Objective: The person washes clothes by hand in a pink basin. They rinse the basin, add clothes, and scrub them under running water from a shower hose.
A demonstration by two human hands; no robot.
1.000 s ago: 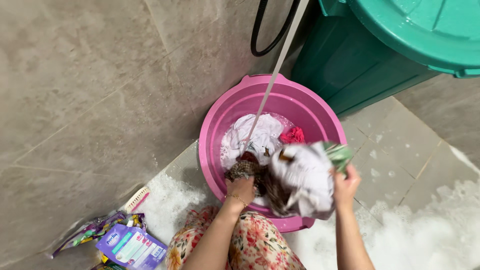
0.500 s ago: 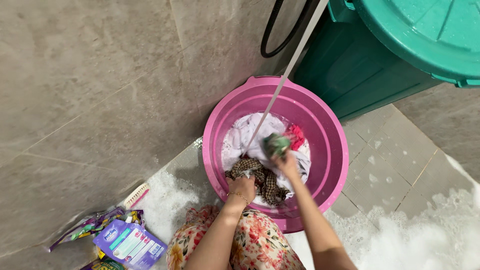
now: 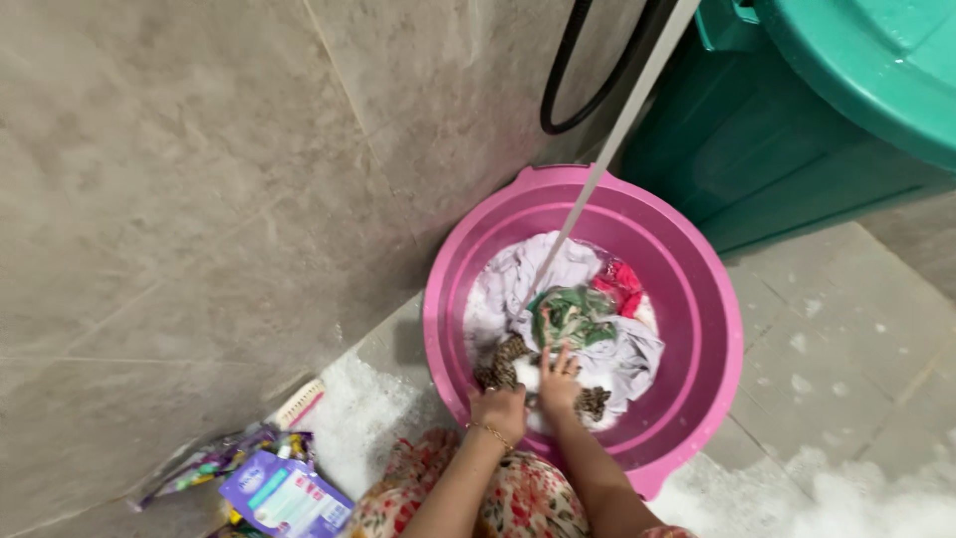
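A pink plastic basin [image 3: 697, 289] stands on the tiled floor, holding wet laundry in soapy water: a white cloth [image 3: 518, 274], a green cloth [image 3: 570, 317], a red cloth [image 3: 619, 279] and a brown checked cloth [image 3: 506, 361]. My left hand [image 3: 500, 406], with a thin bracelet on the wrist, grips the checked cloth at the near side of the basin. My right hand [image 3: 558, 379] presses on the pale cloth beside it, fingers spread. A thin stream of water [image 3: 607, 149] falls into the basin from above.
A large teal bin with a lid [image 3: 827, 110] stands behind the basin, a black hose [image 3: 578, 100] loops on the grey wall. Soap foam [image 3: 349, 408] covers the floor left and right. A purple detergent pouch [image 3: 284, 496] and a brush [image 3: 299, 403] lie at lower left.
My right hand dropped the lifted white and green cloth into the basin and moved down next to my left hand. The view shifted left.
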